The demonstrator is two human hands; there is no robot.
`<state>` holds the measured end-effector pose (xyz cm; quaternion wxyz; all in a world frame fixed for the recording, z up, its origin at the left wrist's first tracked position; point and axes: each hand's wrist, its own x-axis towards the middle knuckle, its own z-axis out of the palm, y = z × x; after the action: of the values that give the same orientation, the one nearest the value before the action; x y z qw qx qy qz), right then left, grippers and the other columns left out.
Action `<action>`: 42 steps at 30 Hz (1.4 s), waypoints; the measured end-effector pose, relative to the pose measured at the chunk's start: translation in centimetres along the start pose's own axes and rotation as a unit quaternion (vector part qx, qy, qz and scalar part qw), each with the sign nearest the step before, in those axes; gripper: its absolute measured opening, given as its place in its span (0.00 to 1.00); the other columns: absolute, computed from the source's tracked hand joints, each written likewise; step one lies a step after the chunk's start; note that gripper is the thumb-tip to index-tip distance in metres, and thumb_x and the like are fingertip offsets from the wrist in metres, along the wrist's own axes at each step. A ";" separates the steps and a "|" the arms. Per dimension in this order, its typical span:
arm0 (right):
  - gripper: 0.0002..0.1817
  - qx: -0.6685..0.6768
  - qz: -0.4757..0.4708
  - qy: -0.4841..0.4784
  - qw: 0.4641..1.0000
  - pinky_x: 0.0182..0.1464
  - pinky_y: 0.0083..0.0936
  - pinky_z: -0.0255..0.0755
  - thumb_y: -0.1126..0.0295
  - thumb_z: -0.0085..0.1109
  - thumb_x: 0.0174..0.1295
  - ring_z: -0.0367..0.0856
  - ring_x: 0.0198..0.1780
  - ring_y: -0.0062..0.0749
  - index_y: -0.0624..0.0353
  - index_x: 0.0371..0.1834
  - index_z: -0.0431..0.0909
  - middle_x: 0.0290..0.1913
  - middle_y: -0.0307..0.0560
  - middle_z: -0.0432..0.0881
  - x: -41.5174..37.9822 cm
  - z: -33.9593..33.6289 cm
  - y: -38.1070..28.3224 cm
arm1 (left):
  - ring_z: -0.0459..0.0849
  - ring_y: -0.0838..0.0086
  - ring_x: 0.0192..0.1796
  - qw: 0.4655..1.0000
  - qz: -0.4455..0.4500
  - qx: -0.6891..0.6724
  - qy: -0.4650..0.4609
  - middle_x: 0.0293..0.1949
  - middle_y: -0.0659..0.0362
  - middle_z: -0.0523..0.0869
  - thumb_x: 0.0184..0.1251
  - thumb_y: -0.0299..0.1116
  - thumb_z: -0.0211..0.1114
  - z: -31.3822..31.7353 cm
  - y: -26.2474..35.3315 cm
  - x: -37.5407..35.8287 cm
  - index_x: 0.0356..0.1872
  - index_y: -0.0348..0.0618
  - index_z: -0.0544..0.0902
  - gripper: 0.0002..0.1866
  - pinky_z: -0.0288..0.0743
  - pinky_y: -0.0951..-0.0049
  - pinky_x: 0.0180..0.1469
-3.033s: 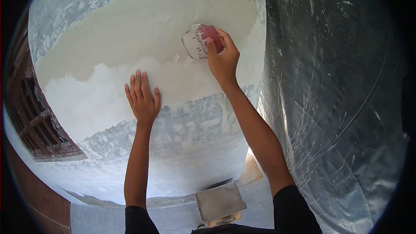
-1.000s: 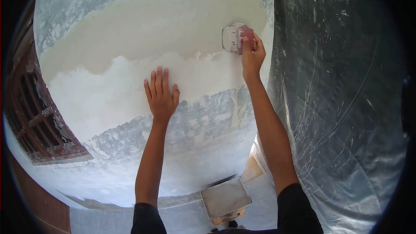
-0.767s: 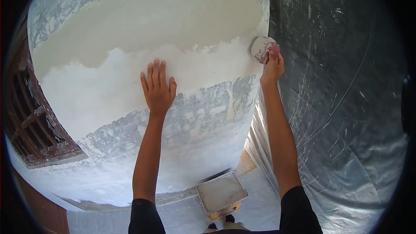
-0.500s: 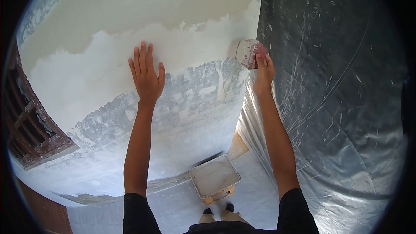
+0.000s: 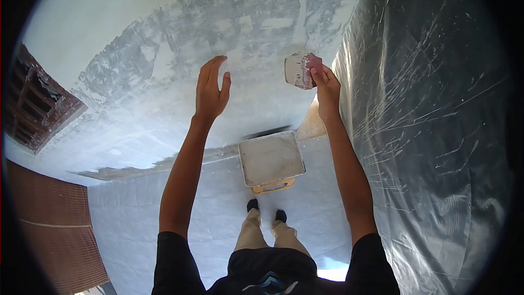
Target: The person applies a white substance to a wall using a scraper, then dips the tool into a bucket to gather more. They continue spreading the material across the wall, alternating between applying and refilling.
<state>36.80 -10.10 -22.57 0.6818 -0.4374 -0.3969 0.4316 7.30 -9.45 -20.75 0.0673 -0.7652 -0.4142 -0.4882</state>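
My right hand [image 5: 329, 92] grips a putty scraper [image 5: 299, 69], thumb on its reddish part. Pale filler is smeared across the scraper's wide blade, which overlaps the lower wall in the head view. To the left, my left hand [image 5: 212, 90] is raised with nothing in it, fingers slightly bent and thumb apart. Behind both hands stands the wall [image 5: 245, 98], patchy grey in a band higher up and whiter below. Below the hands, a shallow tray [image 5: 272, 158] of pale filler rests on a yellowish stool [image 5: 273, 187].
Dark plastic sheeting [image 5: 426, 131], streaked with white splashes, hangs along the right side. A brown grille [image 5: 38, 104] is set in the wall at left, above a brown woven panel [image 5: 54, 213]. Pale sheeting [image 5: 136, 213] covers the floor around my feet.
My view has tilted down, bringing the tray and floor higher in the picture. My left hand has gone from flat against the wall to slightly bent. The right still holds the scraper.
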 end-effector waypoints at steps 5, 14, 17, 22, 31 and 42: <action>0.19 -0.045 0.114 -0.033 0.992 0.56 0.22 0.75 0.71 0.61 0.72 0.84 0.54 0.26 0.69 0.62 0.76 0.55 0.48 0.85 -5.0 -5.4 13.2 | 0.78 0.55 0.64 0.980 -0.183 -0.023 -0.074 0.59 0.48 0.82 0.77 0.30 0.55 4.3 -0.5 -14.2 0.60 0.37 0.78 0.16 0.70 0.58 0.67; 0.17 -0.252 0.176 -0.079 0.948 0.53 0.24 0.78 0.68 0.62 0.70 0.88 0.49 0.27 0.67 0.57 0.81 0.47 0.49 0.90 -11.8 -14.4 29.8 | 0.82 0.57 0.59 0.930 -0.330 -0.059 -0.151 0.55 0.48 0.83 0.78 0.30 0.55 9.2 -2.9 -33.6 0.60 0.39 0.78 0.15 0.73 0.60 0.63; 0.16 -0.321 0.154 -0.100 0.929 0.50 0.25 0.79 0.67 0.62 0.68 0.89 0.46 0.31 0.61 0.56 0.83 0.46 0.50 0.90 -13.4 -17.3 34.3 | 0.82 0.58 0.60 0.901 -0.393 -0.068 -0.171 0.55 0.48 0.83 0.78 0.30 0.55 10.5 -2.8 -38.5 0.61 0.40 0.77 0.15 0.73 0.60 0.62; 0.16 -0.487 0.143 -0.130 0.852 0.53 0.40 0.71 0.63 0.60 0.67 0.88 0.46 0.39 0.51 0.57 0.84 0.44 0.49 0.90 -15.8 -20.5 39.0 | 0.79 0.51 0.59 0.866 -0.452 -0.099 -0.189 0.58 0.43 0.79 0.77 0.31 0.55 12.6 -2.7 -46.1 0.62 0.35 0.75 0.17 0.72 0.58 0.64; 0.15 -0.620 0.029 -0.153 0.769 0.54 0.41 0.58 0.67 0.57 0.67 0.82 0.48 0.39 0.45 0.56 0.84 0.43 0.42 0.89 -16.7 -20.2 42.0 | 0.75 0.58 0.67 0.810 -0.532 -0.111 -0.219 0.67 0.49 0.73 0.79 0.34 0.55 15.1 -3.0 -55.0 0.70 0.41 0.68 0.23 0.69 0.57 0.67; 0.15 -0.617 -0.047 -0.235 0.750 0.52 0.36 0.54 0.74 0.60 0.66 0.80 0.45 0.28 0.42 0.53 0.86 0.42 0.34 0.88 -19.6 -21.8 40.9 | 0.75 0.53 0.65 0.780 -0.571 -0.164 -0.194 0.66 0.43 0.75 0.80 0.37 0.55 16.7 -2.7 -57.8 0.70 0.32 0.67 0.25 0.68 0.59 0.68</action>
<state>40.78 -23.95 -70.76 0.1682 -0.6282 -0.7447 0.1500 6.55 -32.12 -76.55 -0.4324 -0.4663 -0.6935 -0.3384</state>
